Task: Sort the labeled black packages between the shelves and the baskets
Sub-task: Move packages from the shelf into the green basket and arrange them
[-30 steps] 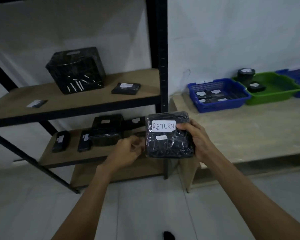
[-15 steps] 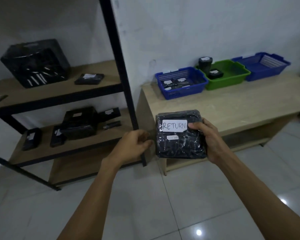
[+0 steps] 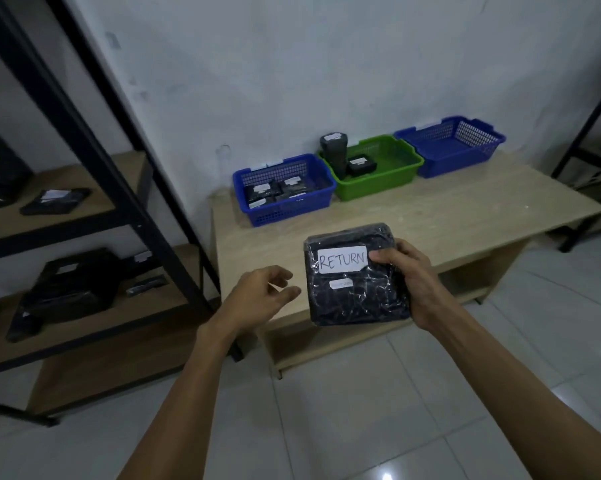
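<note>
Above the surface's (image 3: 430,216) front edge, only my right grip (image 3: 413,282) clasps the RETURN package (image 3: 354,303) now; left grip (image 3: 261,299) released, baskets (image 3: 285,211) ahead.

Person's arms: left hand (image 3: 262,294) and right hand (image 3: 415,282) bare — forearms uncovered all the way to the near edge.

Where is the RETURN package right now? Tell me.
Head view, centre: the RETURN package is gripped by the right hand at its right edge, held in front of the wooden table, with the left hand open just left of it, not touching.
</note>
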